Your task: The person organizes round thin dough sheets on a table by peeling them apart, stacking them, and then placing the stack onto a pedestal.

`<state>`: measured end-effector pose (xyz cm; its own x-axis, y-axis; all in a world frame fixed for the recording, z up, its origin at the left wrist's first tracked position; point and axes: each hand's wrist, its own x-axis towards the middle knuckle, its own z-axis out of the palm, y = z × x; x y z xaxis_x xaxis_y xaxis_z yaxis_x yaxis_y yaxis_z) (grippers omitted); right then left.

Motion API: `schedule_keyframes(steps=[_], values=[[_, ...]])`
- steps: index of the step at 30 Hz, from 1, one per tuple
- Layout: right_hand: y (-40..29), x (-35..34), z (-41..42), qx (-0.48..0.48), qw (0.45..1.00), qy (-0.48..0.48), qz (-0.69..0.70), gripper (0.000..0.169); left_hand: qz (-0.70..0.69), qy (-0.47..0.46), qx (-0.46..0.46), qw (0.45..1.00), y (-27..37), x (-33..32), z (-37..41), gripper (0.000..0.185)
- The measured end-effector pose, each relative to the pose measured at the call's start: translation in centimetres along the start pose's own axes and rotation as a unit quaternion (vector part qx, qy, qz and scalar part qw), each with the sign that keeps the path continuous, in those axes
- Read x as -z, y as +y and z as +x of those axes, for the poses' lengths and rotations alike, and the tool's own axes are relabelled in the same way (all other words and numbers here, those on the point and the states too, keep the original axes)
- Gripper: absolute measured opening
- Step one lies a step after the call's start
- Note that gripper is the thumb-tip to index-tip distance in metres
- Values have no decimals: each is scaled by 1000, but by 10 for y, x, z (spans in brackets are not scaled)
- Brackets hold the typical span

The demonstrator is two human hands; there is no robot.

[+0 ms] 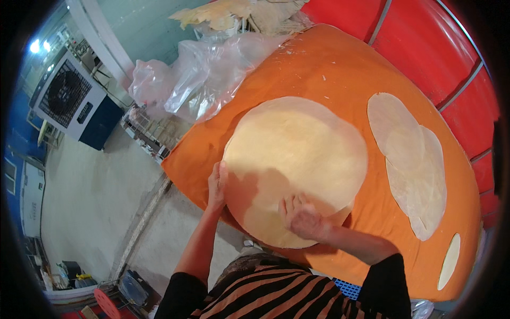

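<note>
A stack of thin, round, pale dough sheets (299, 147), like yufka, lies on an orange cloth (342, 75) in front of me. Its edges do not line up fully, and a paler rim shows at the far right side. My left hand (218, 184) is at the left rim, thumb along the edge; its other fingers are mostly hidden. Over the near part of the stack is my right hand (303, 218), its fingers bent and somewhat apart, with nothing visible in them. Shadows of my hands and head fall across the sheets.
Overlapping pale sheets (418, 167) lie on the cloth's right side, and a smaller piece (449, 261) near its right end. Clear plastic wrapping (215, 71) covers the far left edge. A red padded panel (422, 44) borders the far side. An air cooler (75, 99) stands on the floor leftward.
</note>
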<state>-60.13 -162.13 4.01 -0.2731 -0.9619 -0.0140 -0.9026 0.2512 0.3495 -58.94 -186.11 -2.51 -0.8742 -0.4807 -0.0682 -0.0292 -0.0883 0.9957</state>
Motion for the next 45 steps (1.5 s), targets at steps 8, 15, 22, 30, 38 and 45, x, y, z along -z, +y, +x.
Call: schedule_keyframes(steps=[8, 15, 22, 30, 38, 45], values=[[-59, 14, -1, -53, 998, 37, 11, 39, 121, -6, -71, 990, -15, 13, 3, 32], [-81, -1, -14, -91, 991, 71, 70, 37, 99, -59, -53, 992, -16, 17, 3, 27], [-89, -4, -14, -118, 985, 88, 92, 39, 221, -18, -92, 971, -16, 11, 3, 26], [83, -43, -108, -430, 848, 259, 169, 15, 214, 26, -130, 968, -40, 38, 9, 22], [201, -142, -177, -493, 869, -36, -7, 50, 44, 5, -52, 998, -35, 18, 11, 12], [248, -174, -171, -473, 877, -16, -79, 47, 39, 30, -43, 998, -28, 16, 8, 12]])
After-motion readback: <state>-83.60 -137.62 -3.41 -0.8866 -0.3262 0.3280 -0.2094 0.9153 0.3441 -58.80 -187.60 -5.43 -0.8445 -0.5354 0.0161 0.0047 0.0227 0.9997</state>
